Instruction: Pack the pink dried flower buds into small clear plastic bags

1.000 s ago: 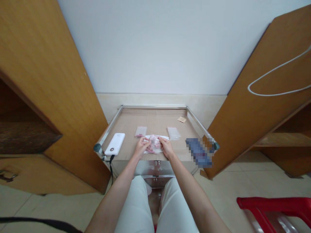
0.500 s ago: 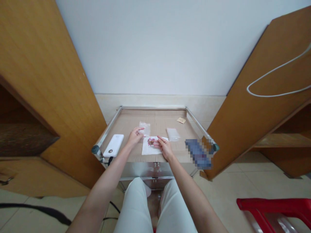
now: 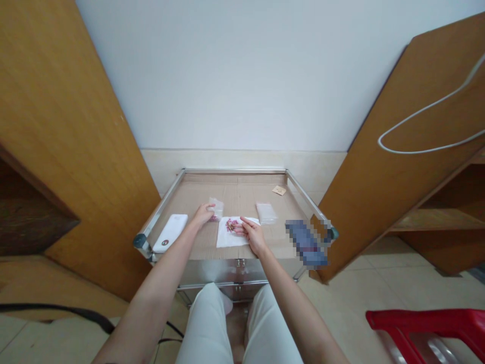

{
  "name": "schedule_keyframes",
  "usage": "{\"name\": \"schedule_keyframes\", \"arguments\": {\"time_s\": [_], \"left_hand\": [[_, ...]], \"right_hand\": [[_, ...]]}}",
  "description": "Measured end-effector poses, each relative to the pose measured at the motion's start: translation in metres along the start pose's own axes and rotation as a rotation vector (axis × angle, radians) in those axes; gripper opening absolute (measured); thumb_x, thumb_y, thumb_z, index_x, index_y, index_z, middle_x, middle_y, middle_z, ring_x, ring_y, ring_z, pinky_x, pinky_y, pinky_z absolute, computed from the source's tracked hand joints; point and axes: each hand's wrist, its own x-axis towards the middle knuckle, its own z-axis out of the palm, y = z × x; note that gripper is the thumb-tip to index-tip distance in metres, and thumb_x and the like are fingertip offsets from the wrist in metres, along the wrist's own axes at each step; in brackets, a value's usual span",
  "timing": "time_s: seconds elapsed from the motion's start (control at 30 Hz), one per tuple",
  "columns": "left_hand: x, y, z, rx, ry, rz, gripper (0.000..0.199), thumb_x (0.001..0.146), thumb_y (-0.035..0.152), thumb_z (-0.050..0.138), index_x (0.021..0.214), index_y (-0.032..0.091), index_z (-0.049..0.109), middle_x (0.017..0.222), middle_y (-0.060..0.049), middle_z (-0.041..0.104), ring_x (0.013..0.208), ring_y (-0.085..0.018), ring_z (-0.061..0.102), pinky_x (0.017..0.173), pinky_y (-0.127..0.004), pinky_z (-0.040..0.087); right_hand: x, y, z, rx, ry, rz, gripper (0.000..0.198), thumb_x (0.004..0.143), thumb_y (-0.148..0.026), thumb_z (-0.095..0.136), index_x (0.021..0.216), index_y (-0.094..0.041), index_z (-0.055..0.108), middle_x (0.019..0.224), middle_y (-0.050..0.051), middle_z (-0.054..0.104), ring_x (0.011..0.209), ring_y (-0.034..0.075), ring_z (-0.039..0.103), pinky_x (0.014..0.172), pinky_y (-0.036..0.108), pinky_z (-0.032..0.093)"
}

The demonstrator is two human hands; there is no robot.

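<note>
My left hand is closed on the left edge of a small clear plastic bag, with some pink bits showing low in it. To its right lies a white sheet of paper or tissue, bearing a small pile of pink and greenish bits, like dried flower buds. Over the sheet's right half, my right hand has its fingers stretched out beside the pile, thumb and fingers apart. Whether any bits sit in its palm I cannot tell.
A stack of clear bags lies right of the sheet. A small tan card is behind it. A white phone-like device lies at left, a blurred-out blue item at right. A metal rim edges the table.
My left hand has shifted slightly left and down with the bag, and pink bits now show more clearly in it. My right hand stays by the pile. The whole view has shifted a little.
</note>
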Motion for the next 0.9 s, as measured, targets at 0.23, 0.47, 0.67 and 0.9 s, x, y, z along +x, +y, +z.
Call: {"name": "schedule_keyframes", "arguments": {"time_s": [0.23,0.47,0.67,0.9], "left_hand": [[0.002,-0.009,-0.001,0.208,0.040,0.094,0.031,0.052,0.002,0.049,0.077,0.014,0.062,0.094,-0.008,0.058,0.089,-0.018,0.053,0.084,-0.030,0.038],[0.003,-0.017,-0.003,0.476,0.080,0.172,0.023,0.058,0.009,0.049,0.076,0.016,0.062,0.107,-0.008,0.053,0.105,-0.021,0.046,0.090,-0.030,0.032],[-0.014,-0.012,-0.001,0.444,0.246,0.206,0.023,0.062,0.009,0.047,0.080,0.016,0.059,0.102,-0.009,0.056,0.103,-0.020,0.048,0.090,-0.031,0.033],[-0.060,-0.011,0.016,-0.147,0.155,0.096,0.018,0.070,0.031,0.048,0.076,0.016,0.055,0.068,-0.003,0.060,0.060,-0.012,0.056,0.057,-0.023,0.043]], "right_hand": [[0.000,0.001,-0.001,-0.019,0.001,-0.006,0.039,0.062,-0.032,0.063,0.096,-0.014,0.058,0.072,0.005,0.067,0.059,0.015,0.062,0.061,0.030,0.050],[0.001,0.002,-0.001,-0.029,0.008,-0.002,0.041,0.061,-0.031,0.063,0.097,-0.013,0.058,0.068,0.004,0.067,0.057,0.013,0.061,0.062,0.030,0.050],[-0.001,0.001,0.000,-0.066,0.005,-0.010,0.037,0.061,-0.032,0.061,0.094,-0.015,0.060,0.070,0.003,0.067,0.057,0.014,0.060,0.063,0.031,0.049],[0.000,0.003,0.001,-0.080,0.016,-0.018,0.026,0.061,-0.032,0.062,0.081,-0.015,0.062,0.065,0.003,0.065,0.054,0.013,0.059,0.062,0.029,0.048]]}}
